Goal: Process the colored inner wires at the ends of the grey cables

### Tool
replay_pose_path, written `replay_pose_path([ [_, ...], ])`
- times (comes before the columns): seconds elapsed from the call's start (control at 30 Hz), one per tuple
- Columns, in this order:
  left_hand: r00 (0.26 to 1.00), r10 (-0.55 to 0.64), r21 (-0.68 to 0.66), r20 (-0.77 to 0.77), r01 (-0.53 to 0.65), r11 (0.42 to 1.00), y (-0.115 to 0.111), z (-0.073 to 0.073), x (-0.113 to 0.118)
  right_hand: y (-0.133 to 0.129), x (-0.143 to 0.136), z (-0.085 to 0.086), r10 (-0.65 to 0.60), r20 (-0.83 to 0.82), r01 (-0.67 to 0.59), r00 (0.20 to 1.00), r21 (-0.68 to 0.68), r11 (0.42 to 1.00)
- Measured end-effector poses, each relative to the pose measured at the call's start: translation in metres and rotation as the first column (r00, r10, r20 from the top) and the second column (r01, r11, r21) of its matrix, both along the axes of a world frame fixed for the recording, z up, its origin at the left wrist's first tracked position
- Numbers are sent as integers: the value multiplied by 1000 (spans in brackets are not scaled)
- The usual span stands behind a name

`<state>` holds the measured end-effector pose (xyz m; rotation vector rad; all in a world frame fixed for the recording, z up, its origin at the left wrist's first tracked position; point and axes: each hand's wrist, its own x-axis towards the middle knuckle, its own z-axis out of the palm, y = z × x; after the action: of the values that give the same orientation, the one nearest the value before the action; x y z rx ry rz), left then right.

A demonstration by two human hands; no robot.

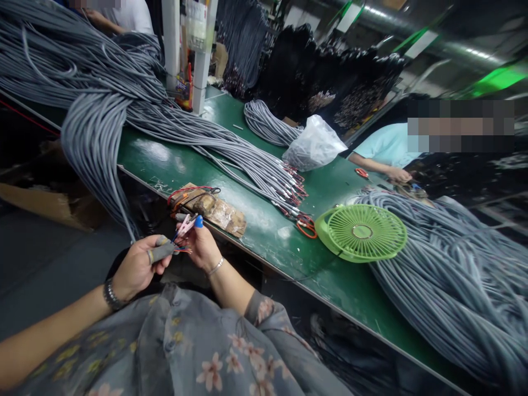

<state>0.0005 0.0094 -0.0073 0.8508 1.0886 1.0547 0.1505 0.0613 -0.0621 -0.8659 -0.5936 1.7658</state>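
Observation:
My left hand (142, 263), with grey covers on its thumb and a finger, is closed around the end of a grey cable (132, 234). Thin coloured wires (183, 249), red and blue among them, stick out past its fingertips. Close beside it, my right hand (201, 248) wears a blue cover on the thumb and pinches a small pale pink tool (186, 225) near those wires. Its exact kind is too small to tell. Just beyond both hands, a worn wooden block (225, 215) with a dark and orange cord lies at the table edge.
Long grey cable bundles (231, 159) lie across the green table (264, 225), one drooping over its edge at left. A green fan (361, 232), a plastic bag (313, 144) and more cables (445, 264) are to the right. Co-workers sit across the table and at upper left.

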Motion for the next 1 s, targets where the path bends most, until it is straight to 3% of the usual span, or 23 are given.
replay_pose_path([
  [0.27,999,-33,-9,-25,32,999,0,-8,1,3,-4,6,-39,-102,29,994,-100,995],
  [0.53,1000,-15,17,-4,15,1000,-10,-6,-5,-2,3,9,80,-109,-91,991,-103,991],
  [0.73,997,78,8,24,-79,997,-14,0,-4,-9,4,11,22,-50,-23,998,-20,1000],
  [1.0,997,48,-53,66,-44,998,-10,-3,-1,-8,3,11,40,-57,-41,998,-25,999],
])
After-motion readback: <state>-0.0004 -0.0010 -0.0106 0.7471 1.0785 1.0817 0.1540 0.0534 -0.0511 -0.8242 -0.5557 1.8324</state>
